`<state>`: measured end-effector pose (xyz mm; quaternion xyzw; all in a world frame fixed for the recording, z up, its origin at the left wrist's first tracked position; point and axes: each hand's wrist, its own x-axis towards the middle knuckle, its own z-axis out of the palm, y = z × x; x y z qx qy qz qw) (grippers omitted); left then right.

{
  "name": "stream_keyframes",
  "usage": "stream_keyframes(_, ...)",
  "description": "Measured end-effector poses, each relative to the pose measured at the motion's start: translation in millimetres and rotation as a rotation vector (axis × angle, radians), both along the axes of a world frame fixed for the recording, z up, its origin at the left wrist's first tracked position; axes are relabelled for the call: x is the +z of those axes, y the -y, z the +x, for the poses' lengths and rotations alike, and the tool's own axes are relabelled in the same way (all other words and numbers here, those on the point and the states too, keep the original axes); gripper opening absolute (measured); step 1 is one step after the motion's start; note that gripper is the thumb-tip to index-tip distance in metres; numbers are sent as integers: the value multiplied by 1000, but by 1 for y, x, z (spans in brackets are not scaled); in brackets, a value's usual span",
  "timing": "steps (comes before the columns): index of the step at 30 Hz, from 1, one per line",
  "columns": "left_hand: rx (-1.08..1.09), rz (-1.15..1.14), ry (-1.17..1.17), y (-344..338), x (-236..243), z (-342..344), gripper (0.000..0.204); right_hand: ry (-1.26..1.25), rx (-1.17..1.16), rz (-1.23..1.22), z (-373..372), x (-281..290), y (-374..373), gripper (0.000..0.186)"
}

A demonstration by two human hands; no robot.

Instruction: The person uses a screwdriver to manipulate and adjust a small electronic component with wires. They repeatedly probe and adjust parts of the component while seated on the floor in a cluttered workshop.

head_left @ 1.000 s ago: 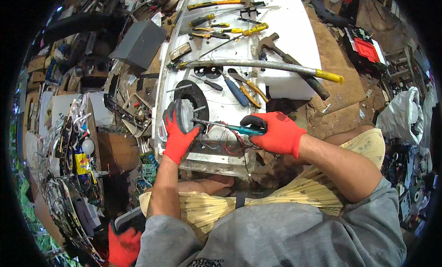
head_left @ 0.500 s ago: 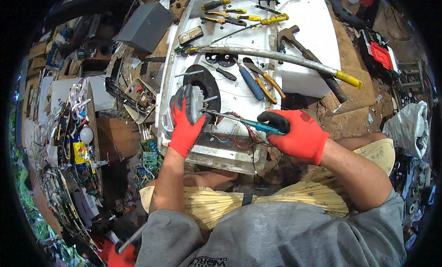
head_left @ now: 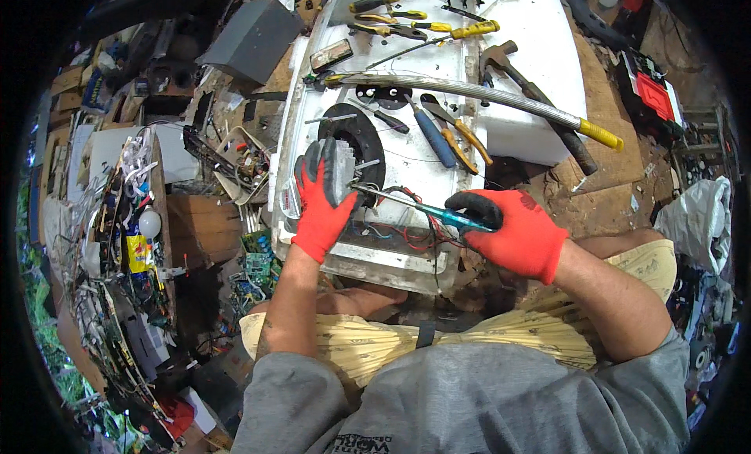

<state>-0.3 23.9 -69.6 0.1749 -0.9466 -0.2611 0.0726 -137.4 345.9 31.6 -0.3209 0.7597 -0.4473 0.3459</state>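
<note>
Two things are held: L hand (head_left: 322, 199), red/blk glove, is curled over a grey finned block (head_left: 341, 168), fingers along its L side, thumb at the near end; R hand (head_left: 512, 227), same kind of glove, is wrapped round the teal handle of a screwdriver (head_left: 458, 217), shaft pointing L w/ tip by the L thumb at the block's near R corner; can't tell if tip touches. Block sits under L hand, beside or partly over a flat blk ring (head_left: 374, 141) on the white worktop (head_left: 403, 164). Red & blk wires (head_left: 432, 239) lie btwn the hands, on the near side of the shaft. Fwd of R hand & a bit L: blue-handled tool (head_left: 435, 139) next to orange-handled pliers (head_left: 472, 141). Further fwd, a metal rod (head_left: 485, 94) w/ yellow end crosses the hammer (head_left: 524, 90) handle; past it, yellow screwdriver (head_left: 475, 30). Circuit boards (head_left: 258, 262) near-L of L hand; white bag (head_left: 696, 227) well R of R hand.
</note>
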Motion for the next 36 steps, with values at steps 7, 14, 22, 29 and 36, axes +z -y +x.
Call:
stream_keyframes(7, 10, -1, -11, 2, -1, 0, 96, 111, 42, 140, -5, 14, 3, 40)
stream_keyframes(14, 52, -116, 86, -6, 0, 0, 97, 133, 19, 60, -4, 10, 1, 32)
stream_keyframes(22, 12, -202, 115, -25, 25, -14, 88, -36, 90, 421, -24, 12, 8, 30)
stream_keyframes(29, -15, -275, 169, -41, 36, -23, 89, -342, 49, 234, -10, -37, -1, 42)
stream_keyframes(36, 35, -262, 260, -53, 51, -25, 90, -55, 222, 463, -19, -15, 30, 36)
